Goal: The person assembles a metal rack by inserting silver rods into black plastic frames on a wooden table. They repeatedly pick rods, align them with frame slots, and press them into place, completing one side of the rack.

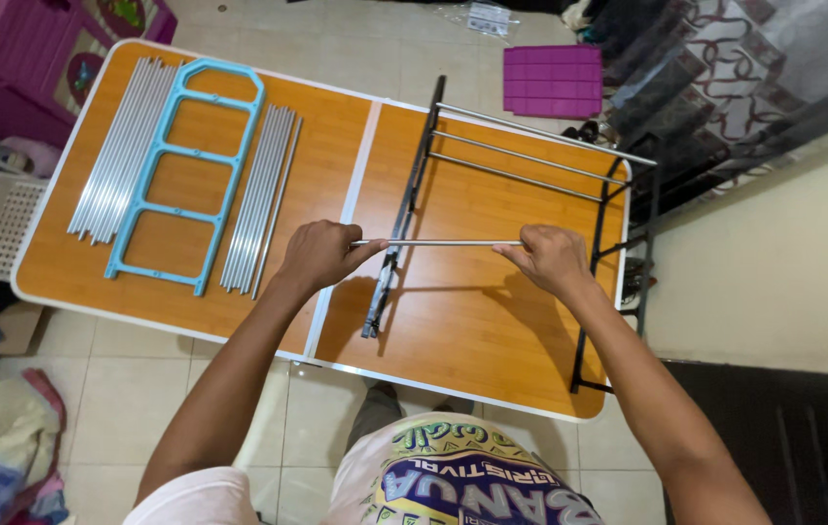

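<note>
Seen from above, a person stands at an orange folding table (453, 331), both bare forearms reaching forward over its near edge. The left hand (321, 255) is closed in a loose fist around one end of a thin metal rod (438, 243), thumb and fingers pinching it. The right hand (552, 258) pinches the other end between thumb and curled fingertips, wrist bent slightly inward. The rod lies level between the hands, just above the table, crossing the black side frame (396, 233) that lies on the table's right half. Judging by this, seating the rod well calls for keeping it level and square to the frame, lining its end up with a socket, and pressing evenly from both ends. Beyond the hands, three more rods (521, 156) already span from that frame to a second black frame (628, 243) at the table's right edge. Farther left lie a light blue frame (190, 175) and two bundles of spare rods (122, 146). A purple panel (552, 80) rests on the tiled floor beyond.
</note>
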